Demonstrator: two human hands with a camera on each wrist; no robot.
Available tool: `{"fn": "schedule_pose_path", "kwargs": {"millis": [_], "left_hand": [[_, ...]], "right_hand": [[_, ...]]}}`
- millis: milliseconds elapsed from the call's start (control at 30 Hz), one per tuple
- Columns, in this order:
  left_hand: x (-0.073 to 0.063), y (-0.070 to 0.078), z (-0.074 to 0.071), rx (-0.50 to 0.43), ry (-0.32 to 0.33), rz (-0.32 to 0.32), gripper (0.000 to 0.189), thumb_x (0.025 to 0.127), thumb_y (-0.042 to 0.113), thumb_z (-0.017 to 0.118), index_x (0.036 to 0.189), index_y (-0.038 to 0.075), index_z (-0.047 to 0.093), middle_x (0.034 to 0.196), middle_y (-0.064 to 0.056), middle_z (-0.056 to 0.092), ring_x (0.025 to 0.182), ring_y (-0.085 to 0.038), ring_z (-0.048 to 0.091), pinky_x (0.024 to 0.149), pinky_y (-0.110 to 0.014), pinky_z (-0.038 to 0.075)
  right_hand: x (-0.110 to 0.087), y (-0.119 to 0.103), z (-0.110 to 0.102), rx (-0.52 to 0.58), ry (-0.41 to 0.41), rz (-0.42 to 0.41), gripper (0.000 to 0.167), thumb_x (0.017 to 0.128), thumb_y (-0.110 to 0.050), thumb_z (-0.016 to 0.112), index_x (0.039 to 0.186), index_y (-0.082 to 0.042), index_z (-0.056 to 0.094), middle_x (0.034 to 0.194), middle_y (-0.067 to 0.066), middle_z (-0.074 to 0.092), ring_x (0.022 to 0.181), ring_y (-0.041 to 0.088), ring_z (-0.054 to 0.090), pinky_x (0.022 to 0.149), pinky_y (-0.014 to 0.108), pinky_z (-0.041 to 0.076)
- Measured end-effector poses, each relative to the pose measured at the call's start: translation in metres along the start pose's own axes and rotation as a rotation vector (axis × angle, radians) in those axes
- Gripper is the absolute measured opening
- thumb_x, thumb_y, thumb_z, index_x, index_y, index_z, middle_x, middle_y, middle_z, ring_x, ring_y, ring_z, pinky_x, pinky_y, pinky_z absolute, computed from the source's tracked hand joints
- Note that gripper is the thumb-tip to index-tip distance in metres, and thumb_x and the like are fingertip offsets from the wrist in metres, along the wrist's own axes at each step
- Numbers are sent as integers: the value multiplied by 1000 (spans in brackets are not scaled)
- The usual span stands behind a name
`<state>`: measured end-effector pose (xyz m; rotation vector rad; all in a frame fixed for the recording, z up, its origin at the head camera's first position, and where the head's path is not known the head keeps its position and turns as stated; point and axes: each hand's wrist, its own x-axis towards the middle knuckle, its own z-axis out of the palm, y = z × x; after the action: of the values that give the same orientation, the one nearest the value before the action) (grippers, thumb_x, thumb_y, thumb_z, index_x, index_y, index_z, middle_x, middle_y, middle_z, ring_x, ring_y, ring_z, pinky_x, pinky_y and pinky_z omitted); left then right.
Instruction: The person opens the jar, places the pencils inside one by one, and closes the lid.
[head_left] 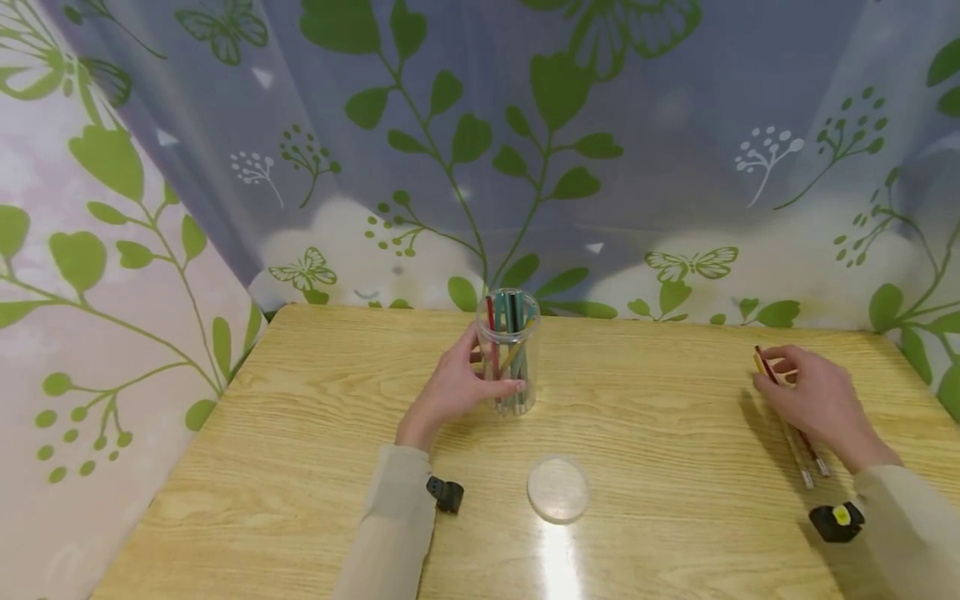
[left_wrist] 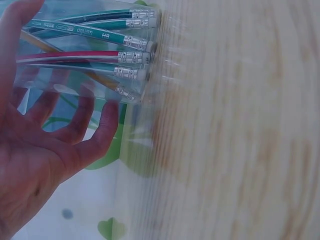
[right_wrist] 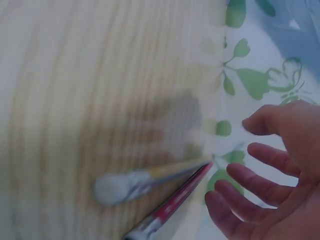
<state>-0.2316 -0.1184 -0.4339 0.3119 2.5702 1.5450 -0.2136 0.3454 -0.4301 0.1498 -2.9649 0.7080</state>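
Observation:
My left hand point(head_left: 453, 379) holds a clear cylindrical jar point(head_left: 531, 367), its thumb across the front and its fingers round the far side. Inside stand several pencils point(head_left: 514, 312), mostly green, with one red and one yellow; their eraser ends point(left_wrist: 135, 56) point down at the jar's bottom. Far to the right, my right hand point(head_left: 810, 396) is over a yellow pencil point(head_left: 795, 454) and a dark red pencil point(head_left: 813, 452), whose erasers point toward me. In the right wrist view the fingers point(right_wrist: 260, 185) are spread and loosely bent beside the pencils' far ends, not wrapped round them.
A clear round lid point(head_left: 558, 490) lies on the wooden table point(head_left: 645, 517) in front of the jar. Behind the table's back edge hangs a curtain point(head_left: 637, 192) with green leaves and butterflies, and it continues along the left side.

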Motion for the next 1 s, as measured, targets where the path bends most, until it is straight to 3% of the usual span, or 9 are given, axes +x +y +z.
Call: {"fn": "schedule_pose_path", "kwargs": {"millis": [167, 400, 700, 1000], "left_hand": [[0, 1, 0, 0, -5, 5, 92, 75, 40, 91, 148, 51, 36, 149, 2, 53, 138, -35, 52, 108, -60, 48], [0, 2, 0, -1, -2, -9, 90, 75, 41, 91, 147, 50, 37, 149, 1, 53, 139, -35, 52, 107, -61, 48], [-1, 1, 0, -2, 1, -15, 87, 75, 42, 91, 146, 48, 40, 146, 1, 55, 139, -34, 52, 107, -59, 50], [-1, 2, 0, -5, 2, -11, 84, 76, 42, 91, 144, 46, 41, 143, 2, 57, 140, -33, 51, 107, -58, 50]], "right_hand": [[-2, 17, -6, -46, -100, 55, 48, 97, -20, 64, 129, 14, 54, 113, 40, 64, 95, 55, 63, 67, 55, 55], [3, 27, -9, -87, -162, 46, 43, 92, -15, 67, 122, 16, 59, 96, 30, 73, 76, 38, 70, 61, 44, 54], [8, 16, -9, -103, -221, 46, 54, 88, -21, 74, 120, 19, 58, 95, 30, 74, 74, 37, 71, 64, 50, 56], [10, 12, -9, -118, -238, 53, 61, 88, -21, 75, 125, 21, 52, 97, 33, 72, 83, 47, 69, 66, 55, 55]]}}
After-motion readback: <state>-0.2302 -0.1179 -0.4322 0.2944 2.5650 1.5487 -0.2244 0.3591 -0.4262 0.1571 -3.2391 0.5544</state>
